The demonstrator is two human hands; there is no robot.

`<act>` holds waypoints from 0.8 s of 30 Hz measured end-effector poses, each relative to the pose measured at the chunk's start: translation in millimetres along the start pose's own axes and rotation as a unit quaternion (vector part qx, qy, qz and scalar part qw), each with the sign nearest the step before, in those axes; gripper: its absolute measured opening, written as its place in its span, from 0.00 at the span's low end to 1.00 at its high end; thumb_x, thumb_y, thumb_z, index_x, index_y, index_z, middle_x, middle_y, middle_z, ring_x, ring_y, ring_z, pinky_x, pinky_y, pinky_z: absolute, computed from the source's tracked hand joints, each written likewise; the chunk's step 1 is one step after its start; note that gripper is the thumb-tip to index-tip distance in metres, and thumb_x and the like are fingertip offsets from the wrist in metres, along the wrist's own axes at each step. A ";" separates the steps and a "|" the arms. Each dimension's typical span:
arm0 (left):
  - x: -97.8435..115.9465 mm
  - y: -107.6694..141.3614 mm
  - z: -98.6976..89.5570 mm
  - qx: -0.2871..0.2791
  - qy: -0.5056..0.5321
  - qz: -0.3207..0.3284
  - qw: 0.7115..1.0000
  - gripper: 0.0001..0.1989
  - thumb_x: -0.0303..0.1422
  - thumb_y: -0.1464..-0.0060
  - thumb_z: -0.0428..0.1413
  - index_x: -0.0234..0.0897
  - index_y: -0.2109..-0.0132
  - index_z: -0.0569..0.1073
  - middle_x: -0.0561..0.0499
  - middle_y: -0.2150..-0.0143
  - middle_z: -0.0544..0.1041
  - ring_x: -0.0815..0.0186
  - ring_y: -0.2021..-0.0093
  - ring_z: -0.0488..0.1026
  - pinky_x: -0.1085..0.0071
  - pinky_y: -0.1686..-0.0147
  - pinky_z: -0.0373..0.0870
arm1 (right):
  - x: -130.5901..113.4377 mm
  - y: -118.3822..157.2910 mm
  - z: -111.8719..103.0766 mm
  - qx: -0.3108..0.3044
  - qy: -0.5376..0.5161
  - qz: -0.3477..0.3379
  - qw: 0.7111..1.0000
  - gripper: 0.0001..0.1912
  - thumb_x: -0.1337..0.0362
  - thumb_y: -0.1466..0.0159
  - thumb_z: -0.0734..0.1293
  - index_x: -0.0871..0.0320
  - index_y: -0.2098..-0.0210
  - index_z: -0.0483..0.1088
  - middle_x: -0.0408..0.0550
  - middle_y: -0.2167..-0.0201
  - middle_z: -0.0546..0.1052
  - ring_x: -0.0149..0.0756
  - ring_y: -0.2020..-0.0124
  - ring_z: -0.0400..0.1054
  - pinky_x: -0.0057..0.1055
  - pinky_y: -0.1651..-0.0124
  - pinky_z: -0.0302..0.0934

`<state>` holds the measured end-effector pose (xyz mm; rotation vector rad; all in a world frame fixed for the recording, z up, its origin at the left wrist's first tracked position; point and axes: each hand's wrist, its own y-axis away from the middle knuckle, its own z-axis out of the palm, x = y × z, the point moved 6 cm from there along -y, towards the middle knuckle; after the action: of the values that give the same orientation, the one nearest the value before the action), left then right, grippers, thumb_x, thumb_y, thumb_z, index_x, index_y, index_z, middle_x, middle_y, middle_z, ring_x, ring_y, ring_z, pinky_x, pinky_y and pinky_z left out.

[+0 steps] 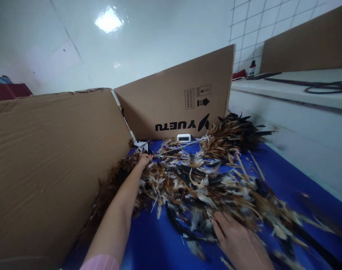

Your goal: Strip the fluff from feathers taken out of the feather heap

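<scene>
Brown, black and cream feathers (187, 180) lie in a loose heap over a blue surface (151, 240). My left hand (145, 159) reaches to the far left edge of the heap, fingers closed near the end of a thin stick (173, 149); what it grips is too small to make out. At the near side of the heap, my right hand (235, 234) rests against the feathers with its fingers bent together, and their tips are partly hidden among them. A dense bundle of brown and black feathers (232, 135) lies at the back right.
Cardboard panels stand at the left (55, 161) and back (171, 101). A small white device with a display (184, 138) sits by the back panel. On a white ledge (289, 90) at the right are a small bottle (252, 69) and a black cable (325, 87).
</scene>
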<state>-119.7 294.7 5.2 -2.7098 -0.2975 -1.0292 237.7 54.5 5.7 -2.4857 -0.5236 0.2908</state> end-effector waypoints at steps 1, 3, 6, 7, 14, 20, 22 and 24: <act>-1.3 0.1 -3.2 0.001 0.015 -0.005 1.000 0.17 0.36 0.43 0.52 0.33 0.48 0.66 0.44 0.50 0.69 0.61 0.54 0.70 0.59 0.57 0.70 | -0.5 -0.3 -0.2 -0.002 -0.004 -0.001 1.000 0.14 0.66 0.35 0.53 0.56 0.67 0.69 0.46 0.72 0.76 0.32 0.78 0.70 0.28 0.76 0.58; -0.7 0.1 -11.8 0.003 0.048 -0.013 0.999 0.17 0.36 0.43 0.52 0.33 0.48 0.66 0.44 0.49 0.68 0.60 0.54 0.69 0.59 0.57 0.70 | -1.9 -1.1 -0.3 -0.008 -0.011 -0.003 1.000 0.14 0.67 0.35 0.53 0.56 0.68 0.69 0.45 0.73 0.76 0.32 0.78 0.70 0.28 0.75 0.58; 11.6 0.0 -28.9 0.015 0.106 -0.003 0.994 0.16 0.36 0.43 0.52 0.32 0.50 0.68 0.45 0.52 0.70 0.61 0.56 0.70 0.60 0.58 0.70 | -2.8 -1.8 1.0 -0.015 -0.014 0.002 1.000 0.13 0.68 0.36 0.54 0.55 0.69 0.68 0.43 0.75 0.75 0.32 0.78 0.70 0.28 0.75 0.57; 17.9 0.2 -35.0 0.021 0.125 0.002 0.992 0.14 0.36 0.44 0.53 0.32 0.53 0.69 0.46 0.55 0.72 0.63 0.58 0.71 0.62 0.60 0.70 | -2.4 -1.7 1.6 -0.014 -0.012 0.006 1.000 0.12 0.67 0.36 0.54 0.55 0.69 0.68 0.43 0.75 0.74 0.33 0.78 0.70 0.28 0.75 0.57; 74.8 15.1 -67.5 0.043 0.252 0.042 0.966 0.11 0.36 0.58 0.60 0.32 0.69 0.73 0.51 0.75 0.74 0.71 0.75 0.69 0.76 0.76 0.64 | -0.2 -2.8 3.8 -0.015 0.000 0.014 1.000 0.10 0.66 0.36 0.56 0.56 0.68 0.68 0.43 0.73 0.74 0.32 0.78 0.70 0.28 0.76 0.55; 124.7 43.4 -85.5 0.033 0.321 0.066 0.944 0.13 0.38 0.61 0.62 0.33 0.70 0.71 0.53 0.77 0.73 0.74 0.79 0.67 0.77 0.78 0.61 | -1.1 -5.5 -1.2 -0.038 -0.004 0.025 0.999 0.09 0.68 0.37 0.57 0.56 0.68 0.68 0.43 0.73 0.75 0.32 0.77 0.71 0.27 0.76 0.55; 140.4 55.7 -90.6 0.030 0.341 0.072 0.937 0.15 0.39 0.61 0.62 0.33 0.69 0.70 0.53 0.76 0.73 0.74 0.79 0.67 0.77 0.78 0.61 | -2.3 -6.2 -4.4 -0.053 -0.010 0.035 0.998 0.09 0.69 0.37 0.57 0.56 0.69 0.68 0.43 0.74 0.75 0.32 0.76 0.71 0.27 0.75 0.55; 154.1 70.2 -92.4 0.020 0.357 0.079 0.931 0.15 0.39 0.61 0.62 0.34 0.68 0.69 0.53 0.74 0.73 0.75 0.79 0.66 0.79 0.79 0.61 | -4.1 -7.3 -8.1 -0.068 -0.019 0.042 0.997 0.09 0.69 0.37 0.57 0.56 0.69 0.68 0.44 0.73 0.75 0.33 0.75 0.71 0.27 0.74 0.55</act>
<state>-45.7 218.4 166.2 -2.0835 0.0349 -1.8155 234.4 54.2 16.8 -2.6433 -0.4689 0.3469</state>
